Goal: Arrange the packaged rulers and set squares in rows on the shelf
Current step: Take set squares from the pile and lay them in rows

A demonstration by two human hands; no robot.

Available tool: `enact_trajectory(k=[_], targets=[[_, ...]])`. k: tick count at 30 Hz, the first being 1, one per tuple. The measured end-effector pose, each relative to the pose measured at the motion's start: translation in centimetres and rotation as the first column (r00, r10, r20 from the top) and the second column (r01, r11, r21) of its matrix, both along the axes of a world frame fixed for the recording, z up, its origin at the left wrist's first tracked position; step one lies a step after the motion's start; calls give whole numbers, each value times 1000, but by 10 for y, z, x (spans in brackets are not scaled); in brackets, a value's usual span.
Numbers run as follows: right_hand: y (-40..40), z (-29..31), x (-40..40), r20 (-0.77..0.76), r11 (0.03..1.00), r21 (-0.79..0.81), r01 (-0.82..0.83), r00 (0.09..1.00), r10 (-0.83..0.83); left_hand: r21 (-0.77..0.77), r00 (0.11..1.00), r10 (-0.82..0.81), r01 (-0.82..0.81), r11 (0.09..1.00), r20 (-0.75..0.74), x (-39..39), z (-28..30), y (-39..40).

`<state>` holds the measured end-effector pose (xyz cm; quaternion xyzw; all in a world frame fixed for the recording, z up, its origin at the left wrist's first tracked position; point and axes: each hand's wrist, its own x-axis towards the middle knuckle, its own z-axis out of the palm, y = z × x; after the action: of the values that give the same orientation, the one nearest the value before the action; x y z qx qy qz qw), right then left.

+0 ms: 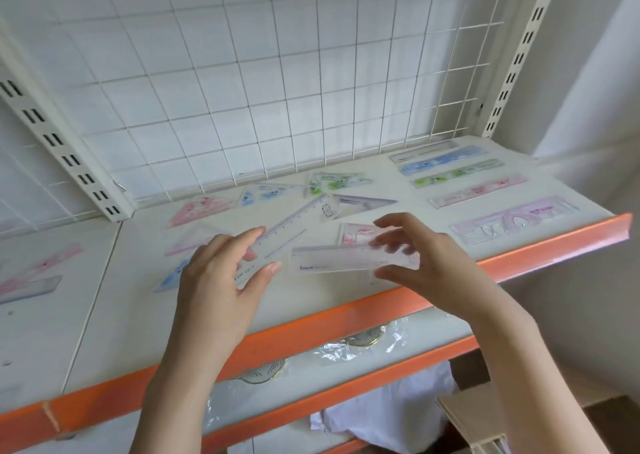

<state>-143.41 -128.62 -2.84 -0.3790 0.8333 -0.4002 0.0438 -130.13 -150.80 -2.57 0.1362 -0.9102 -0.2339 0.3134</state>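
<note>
The white shelf with an orange front lip carries packaged rulers and set squares. My left hand pinches the near end of a clear ruler that slants up to the right. My right hand holds the right end of another clear packaged ruler, lying level just above the shelf. Several rulers lie in a tidy row at the right, such as the blue one and a pink one. Set squares lie scattered mid-shelf, among them a pink one and a green one.
A white wire grid backs the shelf, with slotted uprights on both sides. A wide purple stencil ruler lies nearest the front at right. A lower shelf holds plastic-wrapped items. More packs lie on the left shelf section.
</note>
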Motion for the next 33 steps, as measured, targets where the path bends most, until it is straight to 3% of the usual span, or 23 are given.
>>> enact_trajectory(k=[15, 22, 33], targets=[[-31, 1, -32, -102, 975, 193, 107, 991, -88, 132, 998, -37, 29, 991, 56, -37, -8, -27], [-33, 3, -65, -302, 922, 289, 259, 938, -169, 22, 999, -35, 34, 999, 42, -56, -4, -27], [20, 5, -167, -340, 911, 317, 263, 928, -149, -81, 998, -6, 12, 997, 69, -139, 4, 26]])
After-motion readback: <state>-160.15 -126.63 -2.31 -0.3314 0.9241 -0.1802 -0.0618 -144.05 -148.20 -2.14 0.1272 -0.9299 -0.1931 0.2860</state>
